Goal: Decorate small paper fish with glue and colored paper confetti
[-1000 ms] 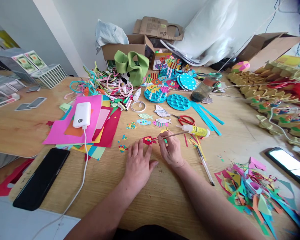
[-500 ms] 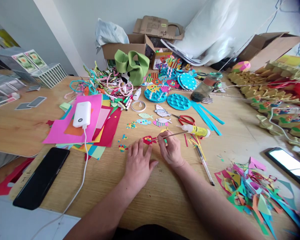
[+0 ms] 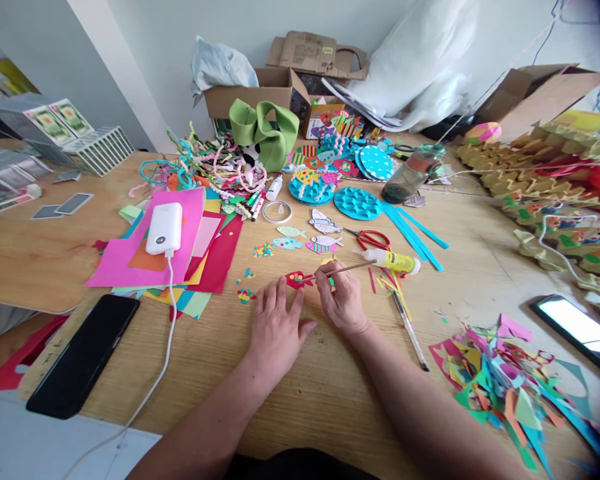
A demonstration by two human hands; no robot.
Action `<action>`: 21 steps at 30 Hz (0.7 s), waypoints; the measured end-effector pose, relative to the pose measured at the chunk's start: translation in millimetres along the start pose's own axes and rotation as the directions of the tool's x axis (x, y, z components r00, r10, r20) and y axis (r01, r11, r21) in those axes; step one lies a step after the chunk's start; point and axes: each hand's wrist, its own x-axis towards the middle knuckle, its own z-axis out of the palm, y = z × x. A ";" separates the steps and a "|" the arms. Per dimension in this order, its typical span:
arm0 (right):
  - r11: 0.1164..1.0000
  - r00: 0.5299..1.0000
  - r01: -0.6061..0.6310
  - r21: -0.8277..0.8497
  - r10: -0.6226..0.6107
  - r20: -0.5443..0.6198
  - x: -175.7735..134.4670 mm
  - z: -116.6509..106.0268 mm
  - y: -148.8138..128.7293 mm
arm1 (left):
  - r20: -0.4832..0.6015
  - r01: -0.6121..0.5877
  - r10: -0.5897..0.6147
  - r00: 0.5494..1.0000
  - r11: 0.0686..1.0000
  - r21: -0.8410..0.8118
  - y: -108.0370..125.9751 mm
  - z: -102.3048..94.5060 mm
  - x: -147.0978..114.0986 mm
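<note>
A small red paper fish (image 3: 296,280) with coloured dots lies flat on the table. My left hand (image 3: 276,321) rests palm down with fingers spread, its fingertips at the fish's lower edge. Pinched in my right hand (image 3: 341,299) is a thin wooden stick (image 3: 353,267), its tip at the fish's tail end. Loose paper dots (image 3: 245,295) lie left of my left fingers. Beyond the hands are several other paper fish (image 3: 287,244). A glue bottle (image 3: 393,261) with a yellow label lies just past my right hand.
Red-handled scissors (image 3: 373,239) and a pen (image 3: 411,332) lie to the right. Paper scraps (image 3: 513,380) and a lit phone (image 3: 580,330) are farther right. On the left are coloured sheets (image 3: 220,260), a white power bank (image 3: 164,228) with a cable, and a black phone (image 3: 83,357).
The stick's tip has shifted very slightly over the red fish. Both hands stay in nearly the same place.
</note>
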 end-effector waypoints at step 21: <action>0.999 0.999 -0.025 0.039 0.026 -0.028 -5.9 3.4 8.9 | -0.003 0.013 -0.013 1.000 1.000 0.002 1.3 2.7 -1.0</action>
